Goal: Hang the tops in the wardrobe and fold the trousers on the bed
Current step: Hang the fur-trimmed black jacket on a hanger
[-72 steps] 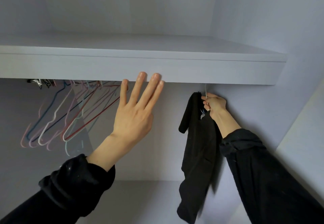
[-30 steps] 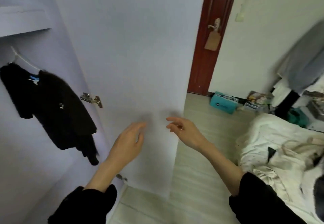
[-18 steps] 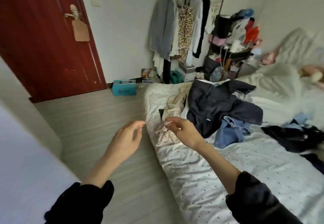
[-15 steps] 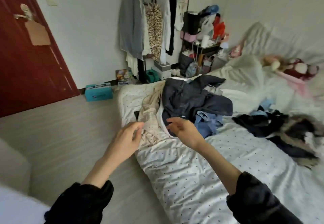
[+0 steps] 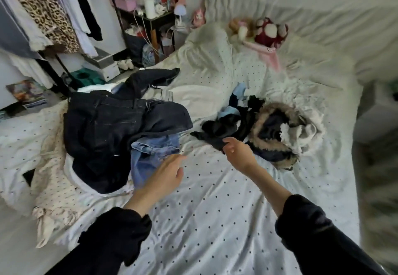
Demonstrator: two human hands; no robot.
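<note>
On the far left, clothes hang on a rack (image 5: 41, 10), and one has leopard spots. Below it the bed (image 5: 215, 221) has a white sheet with small black dots. A big pile of dark trousers (image 5: 107, 128) lies on the left part of the bed, with blue jeans (image 5: 153, 152) poking out from under it. The left hand (image 5: 165, 178) is over the sheet, just beside the jeans, and its grip is loose and open with nothing in it. The right hand (image 5: 238, 153) reaches to a black top (image 5: 217, 135) in the next pile, with its fingers at the edge of the cloth. I cannot tell if its grip has hold of the top. A furry brown coat (image 5: 277, 132) lies to the right of that. Soft toys (image 5: 265, 31) sit far back.
</note>
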